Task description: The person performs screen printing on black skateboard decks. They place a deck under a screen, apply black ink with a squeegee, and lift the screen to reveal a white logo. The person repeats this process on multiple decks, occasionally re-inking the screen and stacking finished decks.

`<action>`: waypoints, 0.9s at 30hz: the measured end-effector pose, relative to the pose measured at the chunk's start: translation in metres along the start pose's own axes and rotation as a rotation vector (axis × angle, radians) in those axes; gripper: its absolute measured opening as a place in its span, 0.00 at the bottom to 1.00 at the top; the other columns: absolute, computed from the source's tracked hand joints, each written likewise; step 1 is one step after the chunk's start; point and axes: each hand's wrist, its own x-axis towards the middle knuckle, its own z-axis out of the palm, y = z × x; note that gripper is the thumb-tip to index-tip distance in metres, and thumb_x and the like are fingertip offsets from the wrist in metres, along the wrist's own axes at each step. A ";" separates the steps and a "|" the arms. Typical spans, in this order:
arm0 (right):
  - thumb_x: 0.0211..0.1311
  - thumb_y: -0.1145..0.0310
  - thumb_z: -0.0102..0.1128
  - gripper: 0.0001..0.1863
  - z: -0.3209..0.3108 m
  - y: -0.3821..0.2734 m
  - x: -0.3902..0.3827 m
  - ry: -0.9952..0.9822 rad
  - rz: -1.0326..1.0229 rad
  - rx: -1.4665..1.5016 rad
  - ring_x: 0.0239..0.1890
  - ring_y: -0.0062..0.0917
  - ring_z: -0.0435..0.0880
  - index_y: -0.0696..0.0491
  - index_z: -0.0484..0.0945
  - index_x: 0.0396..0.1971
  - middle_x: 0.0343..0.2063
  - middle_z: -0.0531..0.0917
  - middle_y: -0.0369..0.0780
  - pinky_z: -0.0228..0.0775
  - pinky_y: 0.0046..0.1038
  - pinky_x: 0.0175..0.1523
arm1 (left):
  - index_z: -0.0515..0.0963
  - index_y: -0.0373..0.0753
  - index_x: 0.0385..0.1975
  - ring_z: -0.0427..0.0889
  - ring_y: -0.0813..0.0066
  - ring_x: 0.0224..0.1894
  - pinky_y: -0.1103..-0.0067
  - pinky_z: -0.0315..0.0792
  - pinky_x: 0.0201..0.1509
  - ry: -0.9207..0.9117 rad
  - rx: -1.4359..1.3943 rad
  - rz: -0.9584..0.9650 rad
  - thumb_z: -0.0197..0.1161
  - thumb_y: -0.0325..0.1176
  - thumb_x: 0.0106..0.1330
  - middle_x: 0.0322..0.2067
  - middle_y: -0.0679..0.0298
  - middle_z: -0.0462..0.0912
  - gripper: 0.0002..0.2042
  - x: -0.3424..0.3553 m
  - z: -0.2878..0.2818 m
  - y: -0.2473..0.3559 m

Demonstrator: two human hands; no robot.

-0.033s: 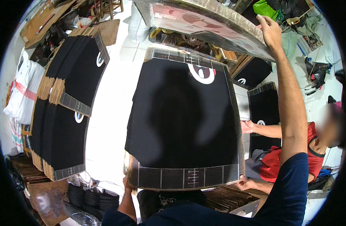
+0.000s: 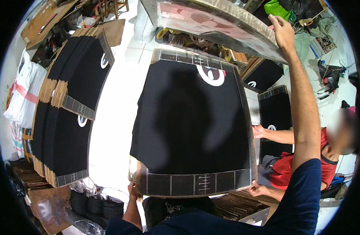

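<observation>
A wide board (image 2: 203, 184) with a marked strip along its near edge lies before me, covered by black fabric (image 2: 188, 149). A white ring-shaped print (image 2: 211, 80) with a little red shows near the fabric's far right, and a head-shaped shadow falls across the cloth. My left hand (image 2: 133, 190) is closed at the board's near left corner, its fingers partly hidden there. Up at the right, my right hand (image 2: 282, 33) grips the edge of a raised screen-printing frame (image 2: 211, 19), which has a pinkish mesh and tilts above the board's far end.
At right, a co-worker in red (image 2: 280, 172) has one hand (image 2: 258, 132) on the board's right edge and another (image 2: 258, 189) at its near right corner. Stacked fabric-covered boards (image 2: 70, 145) stand left. More covered boards (image 2: 276, 113) lie right. A white sack (image 2: 29, 90) sits far left.
The board's near edge has shifted slightly to the right, along with the co-worker's hands. The raised frame and my right hand have barely moved. My left hand stays at the corner.
</observation>
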 end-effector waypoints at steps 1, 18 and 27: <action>0.68 0.37 0.54 0.30 -0.001 0.001 0.002 0.005 0.005 -0.007 0.48 0.35 0.89 0.46 0.86 0.54 0.36 0.92 0.40 0.73 0.35 0.58 | 0.84 0.34 0.38 0.87 0.59 0.37 0.70 0.78 0.40 0.000 -0.024 0.132 0.66 0.42 0.71 0.35 0.53 0.88 0.14 -0.006 0.001 0.001; 0.68 0.35 0.52 0.33 0.001 0.008 0.018 -0.031 -0.012 0.027 0.50 0.35 0.86 0.47 0.85 0.56 0.40 0.89 0.42 0.71 0.34 0.59 | 0.82 0.35 0.34 0.83 0.43 0.33 0.55 0.73 0.38 0.757 0.531 0.410 0.57 0.42 0.74 0.30 0.49 0.84 0.16 0.011 -0.004 0.114; 0.69 0.35 0.52 0.32 0.006 0.013 0.024 -0.046 -0.004 0.038 0.51 0.38 0.87 0.46 0.84 0.56 0.40 0.90 0.41 0.73 0.37 0.57 | 0.86 0.29 0.44 0.88 0.61 0.42 0.69 0.78 0.52 0.912 0.476 0.324 0.67 0.43 0.72 0.38 0.48 0.90 0.19 -0.106 -0.325 0.358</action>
